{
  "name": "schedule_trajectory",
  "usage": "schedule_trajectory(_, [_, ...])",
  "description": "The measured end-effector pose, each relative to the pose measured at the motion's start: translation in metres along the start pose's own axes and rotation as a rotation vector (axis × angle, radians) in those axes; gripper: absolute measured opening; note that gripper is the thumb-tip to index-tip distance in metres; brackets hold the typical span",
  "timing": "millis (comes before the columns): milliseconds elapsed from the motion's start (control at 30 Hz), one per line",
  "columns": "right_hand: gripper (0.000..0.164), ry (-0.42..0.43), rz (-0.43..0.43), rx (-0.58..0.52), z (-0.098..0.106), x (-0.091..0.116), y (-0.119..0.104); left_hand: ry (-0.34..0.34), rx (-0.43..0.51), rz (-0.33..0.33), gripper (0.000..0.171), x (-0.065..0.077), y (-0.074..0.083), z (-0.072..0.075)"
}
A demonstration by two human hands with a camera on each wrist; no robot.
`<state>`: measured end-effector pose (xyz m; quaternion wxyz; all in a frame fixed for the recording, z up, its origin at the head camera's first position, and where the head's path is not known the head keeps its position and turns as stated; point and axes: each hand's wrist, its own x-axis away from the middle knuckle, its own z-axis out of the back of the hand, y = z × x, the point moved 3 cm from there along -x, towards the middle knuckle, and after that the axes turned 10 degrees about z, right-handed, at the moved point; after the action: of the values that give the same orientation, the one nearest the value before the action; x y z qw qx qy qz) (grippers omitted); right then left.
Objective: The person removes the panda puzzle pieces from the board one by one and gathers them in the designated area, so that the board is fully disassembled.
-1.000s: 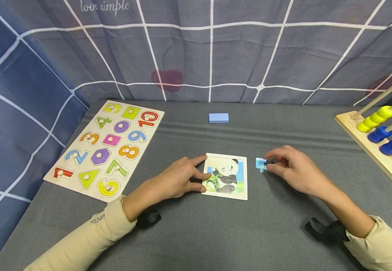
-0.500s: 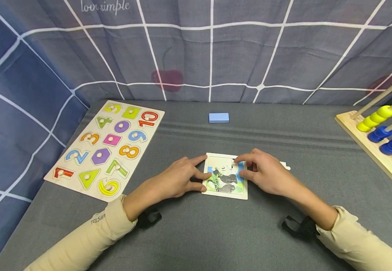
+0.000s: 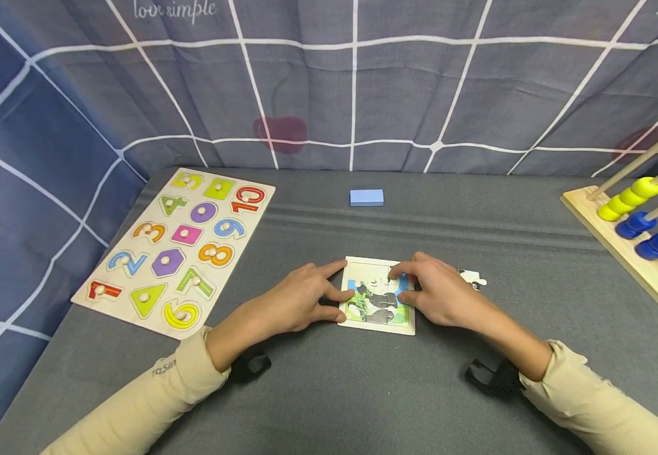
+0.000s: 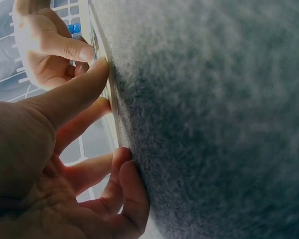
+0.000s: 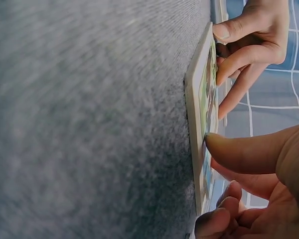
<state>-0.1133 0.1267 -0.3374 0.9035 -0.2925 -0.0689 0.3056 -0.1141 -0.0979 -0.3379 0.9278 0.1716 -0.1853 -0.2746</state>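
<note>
A small square panda jigsaw puzzle (image 3: pixel 377 328) in a pale frame lies flat on the table. My left hand (image 3: pixel 292 300) rests spread fingers along its left edge, the fingertips touching the frame and the picture. At the upper right of the picture, my right hand (image 3: pixel 445 294) has its thumb and index finger on a blue puzzle piece (image 3: pixel 401 284), mostly covered by the fingers. In the right wrist view the right thumb (image 5: pixel 239 152) touches the puzzle's surface. Partly behind the right hand lies a loose black-and-white puzzle piece (image 3: pixel 471 278).
A number-and-shape peg board (image 3: pixel 192 243) lies at the left. A blue block (image 3: pixel 366 198) sits near the back. At the right stands a wooden bead rack (image 3: pixel 619 234) with yellow and blue beads. A checked curtain (image 3: pixel 329 82) hangs behind the grey table.
My right hand has carried the blue puzzle piece leftward from the table onto the puzzle, uncovering the black-and-white piece. The left hand has stayed in place.
</note>
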Motion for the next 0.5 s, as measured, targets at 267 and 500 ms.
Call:
schedule_trajectory(267, [0.028, 0.061, 0.010, 0.000, -0.0001, 0.0014, -0.0008, -0.007, 0.005, 0.002, 0.041, 0.0004, 0.0024, 0.0010])
schedule_trajectory(500, [0.027, 0.091, 0.023, 0.023, 0.0001, 0.0036, -0.0011, -0.006, -0.001, 0.002, 0.041, 0.0005, 0.0021, 0.0014])
